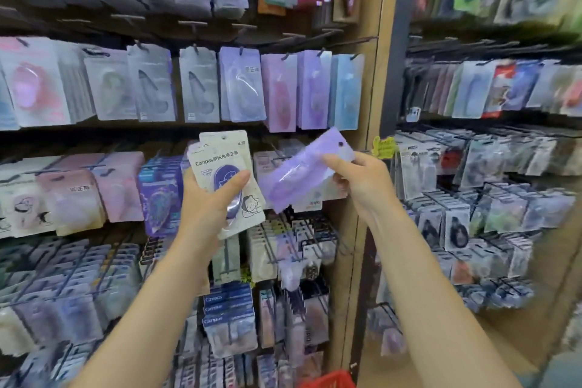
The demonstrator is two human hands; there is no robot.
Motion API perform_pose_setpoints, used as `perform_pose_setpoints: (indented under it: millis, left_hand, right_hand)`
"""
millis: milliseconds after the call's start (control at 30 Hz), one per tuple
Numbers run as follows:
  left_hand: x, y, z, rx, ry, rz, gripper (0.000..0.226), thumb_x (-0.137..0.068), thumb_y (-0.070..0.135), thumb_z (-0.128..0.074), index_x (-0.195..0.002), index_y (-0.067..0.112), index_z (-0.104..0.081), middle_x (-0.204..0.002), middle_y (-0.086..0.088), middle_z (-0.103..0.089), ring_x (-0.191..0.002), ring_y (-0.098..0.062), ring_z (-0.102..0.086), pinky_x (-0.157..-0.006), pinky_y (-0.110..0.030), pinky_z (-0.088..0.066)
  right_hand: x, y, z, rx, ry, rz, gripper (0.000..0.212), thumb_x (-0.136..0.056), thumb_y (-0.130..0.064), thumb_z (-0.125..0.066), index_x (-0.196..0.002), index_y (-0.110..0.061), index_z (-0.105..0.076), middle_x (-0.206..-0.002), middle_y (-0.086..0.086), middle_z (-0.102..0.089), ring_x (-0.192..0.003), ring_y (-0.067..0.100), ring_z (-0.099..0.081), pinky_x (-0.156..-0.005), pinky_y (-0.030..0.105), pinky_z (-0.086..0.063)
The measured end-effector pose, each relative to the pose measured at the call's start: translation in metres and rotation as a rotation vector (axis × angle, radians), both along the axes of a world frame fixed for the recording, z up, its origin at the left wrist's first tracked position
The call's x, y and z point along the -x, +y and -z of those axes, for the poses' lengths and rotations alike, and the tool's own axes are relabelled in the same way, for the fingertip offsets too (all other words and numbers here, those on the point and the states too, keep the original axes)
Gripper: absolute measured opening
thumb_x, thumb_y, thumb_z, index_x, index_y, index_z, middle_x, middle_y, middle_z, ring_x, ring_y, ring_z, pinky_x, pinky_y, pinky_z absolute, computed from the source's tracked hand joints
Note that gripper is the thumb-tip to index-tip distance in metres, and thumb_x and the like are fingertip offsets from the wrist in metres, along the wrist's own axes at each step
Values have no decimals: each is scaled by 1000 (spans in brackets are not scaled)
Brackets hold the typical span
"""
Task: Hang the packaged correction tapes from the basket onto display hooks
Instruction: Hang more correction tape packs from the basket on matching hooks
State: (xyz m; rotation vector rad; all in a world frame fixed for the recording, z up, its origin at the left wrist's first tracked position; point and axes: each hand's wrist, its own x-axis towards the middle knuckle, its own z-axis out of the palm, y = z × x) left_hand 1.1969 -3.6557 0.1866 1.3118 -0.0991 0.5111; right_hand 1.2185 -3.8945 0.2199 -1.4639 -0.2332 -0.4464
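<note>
My left hand (209, 205) grips a small stack of cream "Campus" correction tape packs (225, 164), thumb across the front pack. My right hand (359, 181) pinches a purple correction tape pack (299, 170) near its hang hole, holding it tilted almost sideways in front of the display. Above it hang purple packs (313, 91) on black display hooks (321, 52). A corner of the red basket (329, 379) shows at the bottom edge, between my forearms.
Rows of hooks loaded with packaged stationery (94, 198) cover the wall from top to bottom. A wooden upright (371, 104) divides this display from another full rack (491, 186) on the right. A yellow tag (382, 146) sticks out from the upright.
</note>
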Motion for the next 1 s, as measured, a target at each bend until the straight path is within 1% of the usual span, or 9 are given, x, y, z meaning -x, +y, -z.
perform_pose_setpoints:
  millis: [67,167,300,467,567,700,833,933,1000]
  left_hand:
    - [-6,-18,-6,-25,-18,14,73,-78,24,-91,-139,17,-53,-124,-3,-72,-113,-23,-72,-97,-55,-58]
    - [-14,-40,-17,-37,-33,24,73,-77,26,-89,-139,17,-53,-124,-4,-72,-113,-25,-72,-89,-47,-62]
    - [-20,-53,-36,-66,-63,31,85,-63,43,-94,-137,27,-53,-127,3,-71,-115,-20,-70,-96,-52,-58]
    - [-30,-59,-63,-118,-105,32,80,-71,30,-91,-138,26,-50,-131,1,-68,-118,-21,-68,-104,-55,-54]
    - [-37,-51,-76,-117,-95,26,83,-69,37,-88,-142,29,-49,-135,1,-66,-122,-24,-66,-104,-58,-53]
    - [-46,-35,-85,-101,-78,6,89,-59,49,-91,-138,35,-54,-133,3,-68,-120,-25,-68,-100,-59,-55]
    - [-56,-24,-91,-85,-92,-5,66,-78,33,-89,-135,32,-55,-130,1,-70,-118,-25,-70,-99,-56,-57]
    - [-61,-25,-97,-104,-109,3,70,-76,34,-86,-138,27,-55,-128,-1,-72,-115,-25,-71,-100,-55,-57]
    - [-64,-30,-100,-118,-123,2,67,-77,33,-86,-136,27,-56,-126,-1,-73,-113,-24,-72,-100,-55,-56]
  right_hand:
    - [-9,-11,-6,-8,-12,-13,22,-88,-16,-78,-67,-20,-73,-62,-3,-60,-57,11,-49,-54,20,-37]
    - [-25,-20,-14,-12,-38,-34,18,-95,-20,-71,-80,-12,-72,-68,-6,-65,-66,10,-55,-61,22,-43]
    - [-42,-22,-24,-10,-46,6,46,-96,-35,-69,-91,10,-59,-79,8,-52,-73,21,-44,-68,34,-35]
    - [-68,-18,-53,12,-58,58,39,-100,-31,-63,-66,-20,-48,-61,1,-43,-63,19,-38,-57,30,-29]
    - [-83,-2,-70,46,-91,19,41,-101,-26,-63,-65,-17,-44,-57,-2,-36,-52,13,-31,-48,25,-28]
    - [-101,20,-88,89,-112,-11,40,-102,-32,-60,-69,-13,-46,-62,0,-38,-55,13,-34,-52,24,-30]
    - [-112,35,-104,114,-110,15,40,-102,-42,-57,-73,-16,-53,-68,0,-48,-62,11,-47,-54,16,-37]
    - [-115,32,-111,57,-137,49,45,-103,-38,-58,-64,-18,-45,-62,-3,-42,-56,8,-41,-48,11,-33]
    - [-120,24,-113,8,-157,100,48,-102,-36,-59,-61,-19,-41,-60,-2,-39,-56,10,-37,-51,18,-33]
